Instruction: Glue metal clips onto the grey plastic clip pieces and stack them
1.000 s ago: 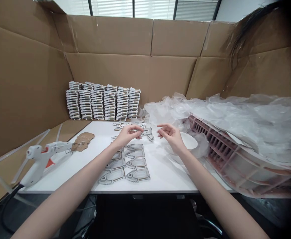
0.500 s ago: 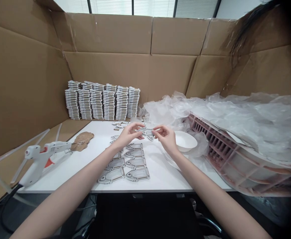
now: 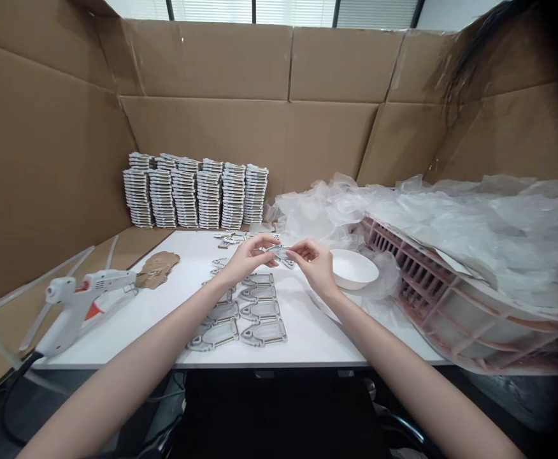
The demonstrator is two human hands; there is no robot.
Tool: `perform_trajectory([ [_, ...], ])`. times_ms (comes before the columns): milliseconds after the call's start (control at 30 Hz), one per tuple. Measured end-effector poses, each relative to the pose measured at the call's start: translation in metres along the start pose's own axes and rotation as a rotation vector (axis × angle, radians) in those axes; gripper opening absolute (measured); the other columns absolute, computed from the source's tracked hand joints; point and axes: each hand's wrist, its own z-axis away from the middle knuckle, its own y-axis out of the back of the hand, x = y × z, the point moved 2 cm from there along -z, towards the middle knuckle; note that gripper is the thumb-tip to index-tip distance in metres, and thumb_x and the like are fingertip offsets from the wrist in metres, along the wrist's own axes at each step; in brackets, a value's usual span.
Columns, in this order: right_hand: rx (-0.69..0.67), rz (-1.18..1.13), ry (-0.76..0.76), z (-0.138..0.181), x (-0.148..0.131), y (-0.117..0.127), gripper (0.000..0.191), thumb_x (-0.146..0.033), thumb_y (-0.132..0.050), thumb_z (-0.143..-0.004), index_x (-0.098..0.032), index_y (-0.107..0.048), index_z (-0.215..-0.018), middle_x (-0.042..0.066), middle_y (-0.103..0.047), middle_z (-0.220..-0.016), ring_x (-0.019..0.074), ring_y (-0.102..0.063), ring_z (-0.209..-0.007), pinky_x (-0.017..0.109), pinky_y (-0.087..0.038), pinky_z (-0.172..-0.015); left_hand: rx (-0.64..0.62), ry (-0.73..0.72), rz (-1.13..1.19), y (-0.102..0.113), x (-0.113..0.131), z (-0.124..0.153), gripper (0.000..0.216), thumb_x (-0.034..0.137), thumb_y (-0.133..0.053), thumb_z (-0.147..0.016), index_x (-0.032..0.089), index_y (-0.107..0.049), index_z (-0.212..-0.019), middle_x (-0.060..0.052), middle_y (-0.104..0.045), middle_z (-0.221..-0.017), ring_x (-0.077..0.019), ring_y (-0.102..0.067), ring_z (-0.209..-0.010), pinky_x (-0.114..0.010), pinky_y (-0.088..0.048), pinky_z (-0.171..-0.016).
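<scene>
Between my hands, above the white table, is a small grey-and-white outlined frame piece point(image 3: 279, 249), partly covered by fingers. My left hand point(image 3: 251, 258) pinches its left end between thumb and fingers. At its right end, the thumb and fingers of my right hand point(image 3: 315, 261) are closed on it. Below my hands, similar flat frame pieces point(image 3: 264, 312) lie in two columns on the table, some hidden by my left forearm. A few more pieces point(image 3: 231, 238) lie behind my left hand.
Several tall stacks of pieces point(image 3: 209, 197) stand at the back. A white glue gun point(image 3: 76, 296) points at a brown patch point(image 3: 158, 269) on the left. On the right are a white bowl point(image 3: 354, 271), a pink basket point(image 3: 417, 274) and clear plastic bags point(image 3: 451, 223). Cardboard walls point(image 3: 212, 60) surround the table.
My right hand has shifted slightly left, nearer my left hand, and the held frame piece looks tilted more edge-on. My left hand has hardly moved.
</scene>
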Motion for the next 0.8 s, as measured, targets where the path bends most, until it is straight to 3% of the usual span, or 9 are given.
perform_trajectory([
  [400, -0.023, 0.089, 0.072, -0.001, -0.002, 0.002, 0.022, -0.040, -0.070, -0.074, -0.020, -0.064, -0.071, 0.003, -0.059, -0.073, 0.0140, -0.051, -0.062, 0.028, -0.043, -0.060, -0.002, 0.004, -0.022, 0.000, 0.000, 0.000, 0.031, 0.033, -0.069, -0.080, 0.015, -0.062, -0.104, -0.006, -0.064, -0.101, -0.0160, -0.071, -0.075, -0.031, -0.056, -0.073],
  [600, -0.008, 0.101, 0.000, -0.003, 0.006, 0.003, 0.029, -0.040, -0.073, -0.069, -0.019, -0.064, -0.087, 0.006, -0.064, -0.094, 0.0148, -0.055, -0.069, 0.028, -0.043, -0.062, -0.034, -0.026, -0.042, 0.001, -0.001, 0.001, 0.029, 0.032, -0.066, -0.083, 0.015, -0.062, -0.107, -0.006, -0.062, -0.101, -0.0164, -0.070, -0.077, -0.032, -0.056, -0.074],
  [800, -0.214, 0.021, -0.090, 0.000, 0.014, -0.004, 0.029, -0.045, -0.068, -0.073, -0.018, -0.064, -0.081, -0.001, -0.057, -0.061, 0.0129, -0.050, -0.056, 0.025, -0.037, -0.053, -0.006, -0.028, -0.146, 0.002, 0.001, 0.001, 0.028, 0.033, -0.067, -0.082, 0.016, -0.062, -0.103, -0.004, -0.063, -0.093, -0.0131, -0.065, -0.069, -0.028, -0.053, -0.065],
])
